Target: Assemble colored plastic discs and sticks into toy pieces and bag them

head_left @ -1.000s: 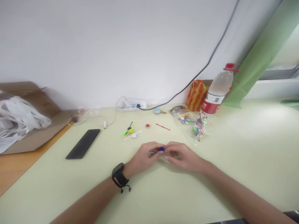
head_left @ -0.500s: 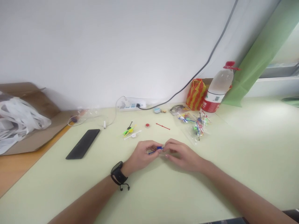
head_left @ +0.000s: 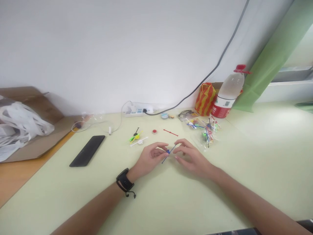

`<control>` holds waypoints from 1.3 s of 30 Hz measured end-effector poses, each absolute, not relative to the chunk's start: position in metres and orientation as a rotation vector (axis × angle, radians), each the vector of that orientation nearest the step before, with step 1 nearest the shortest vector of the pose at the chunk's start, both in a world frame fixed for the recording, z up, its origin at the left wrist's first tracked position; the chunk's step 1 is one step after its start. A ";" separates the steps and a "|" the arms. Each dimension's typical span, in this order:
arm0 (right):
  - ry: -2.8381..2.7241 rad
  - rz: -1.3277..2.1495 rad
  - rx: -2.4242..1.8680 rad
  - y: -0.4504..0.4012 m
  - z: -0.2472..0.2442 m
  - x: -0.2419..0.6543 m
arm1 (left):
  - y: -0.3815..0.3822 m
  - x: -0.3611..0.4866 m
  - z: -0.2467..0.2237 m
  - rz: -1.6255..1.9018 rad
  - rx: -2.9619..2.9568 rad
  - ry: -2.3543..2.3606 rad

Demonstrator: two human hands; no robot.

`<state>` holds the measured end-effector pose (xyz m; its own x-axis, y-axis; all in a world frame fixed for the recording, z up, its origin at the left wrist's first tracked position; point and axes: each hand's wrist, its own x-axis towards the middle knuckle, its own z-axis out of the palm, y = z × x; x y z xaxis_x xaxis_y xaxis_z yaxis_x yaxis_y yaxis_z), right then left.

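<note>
Between its thumb and fingers, my left hand (head_left: 148,160) holds a small blue plastic piece with a thin rod (head_left: 168,151), the rod slanting up to the right. My right hand (head_left: 193,158) is beside the rod's upper end, fingers curved and apart; whether a fingertip touches it I cannot tell. Beyond the hands lie a small round red piece (head_left: 154,132) and a thin red rod (head_left: 170,132). To their left is a group of black, green, yellow and white plastic pieces with rods (head_left: 135,138).
A black flat case-like object (head_left: 87,151) lies at left, near a cardboard box (head_left: 53,130). Along the wall are a power strip (head_left: 138,109) and a white cable (head_left: 121,119). At right are clear bags of colourful pieces (head_left: 207,133), a striped bag (head_left: 205,99) and a large bottle (head_left: 228,94).
The blue piece has turned, its rod now more steeply slanted and more exposed. My right fingers have opened and drawn slightly away from my left hand.
</note>
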<state>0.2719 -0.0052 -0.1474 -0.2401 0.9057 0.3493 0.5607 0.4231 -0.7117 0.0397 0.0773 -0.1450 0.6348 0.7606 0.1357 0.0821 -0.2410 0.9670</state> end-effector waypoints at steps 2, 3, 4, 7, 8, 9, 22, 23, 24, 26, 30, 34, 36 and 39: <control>-1.903 0.484 -1.228 -0.004 -0.147 0.272 | 0.079 0.040 -0.147 0.745 1.663 0.730; -1.897 0.443 -1.217 -0.004 -0.146 0.272 | 0.079 0.040 -0.147 0.742 1.639 0.729; -1.891 0.418 -1.206 -0.003 -0.146 0.272 | 0.080 0.040 -0.147 0.740 1.619 0.721; -1.895 0.475 -1.194 -0.004 -0.146 0.272 | 0.082 0.039 -0.145 0.756 1.611 0.712; -1.896 0.512 -1.202 -0.005 -0.146 0.272 | 0.083 0.038 -0.144 0.768 1.624 0.718; -1.897 0.547 -1.213 -0.006 -0.147 0.271 | 0.084 0.038 -0.144 0.777 1.635 0.725; -1.862 0.699 -1.200 -0.010 -0.140 0.268 | 0.082 0.036 -0.141 0.682 1.565 0.663; -1.859 0.752 -1.174 -0.010 -0.139 0.270 | 0.082 0.036 -0.141 0.689 1.560 0.667; -1.839 0.809 -1.146 -0.009 -0.137 0.271 | 0.082 0.037 -0.140 0.700 1.553 0.673; -1.767 0.901 -1.112 -0.009 -0.135 0.273 | 0.082 0.037 -0.139 0.721 1.535 0.684; -1.701 0.913 -1.172 -0.008 -0.132 0.271 | 0.082 0.037 -0.137 0.742 1.525 0.679; -1.719 0.904 -1.227 -0.008 -0.131 0.266 | 0.082 0.036 -0.136 0.769 1.533 0.668; -1.719 0.911 -1.225 -0.007 -0.132 0.265 | 0.083 0.035 -0.137 0.777 1.522 0.662; -1.723 0.923 -1.219 -0.007 -0.132 0.265 | 0.086 0.035 -0.139 0.794 1.476 0.654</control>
